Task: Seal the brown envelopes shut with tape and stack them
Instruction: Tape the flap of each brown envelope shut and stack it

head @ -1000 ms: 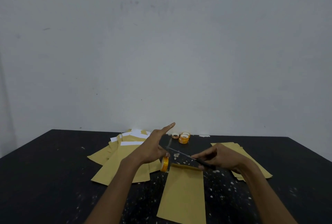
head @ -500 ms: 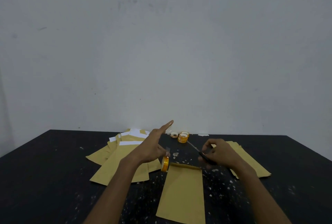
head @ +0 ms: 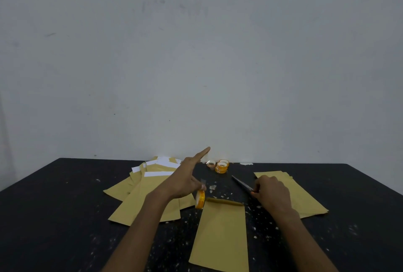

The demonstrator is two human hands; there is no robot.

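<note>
A brown envelope (head: 220,234) lies in front of me on the black table (head: 54,206), its folded flap at the far end. My left hand (head: 185,181) holds an orange tape roll (head: 200,199) at the flap's left corner, index finger pointing up and away. My right hand (head: 271,193) grips the handles of a pair of scissors (head: 241,183) whose blades point away to the left, just right of the flap. A fanned pile of envelopes (head: 144,191) with white strips lies to the left. A flat stack of envelopes (head: 303,193) lies to the right, partly under my right hand.
Two spare tape rolls (head: 222,166) and a small used core (head: 210,164) stand near the wall at the table's far edge. Small scraps of paper and tape speckle the tabletop around the envelope. A bare grey wall rises behind the table.
My right hand has carried the scissors away from the tape, rightward and back toward the right stack, the blades swinging to point away. My left hand has kept the roll at the flap.
</note>
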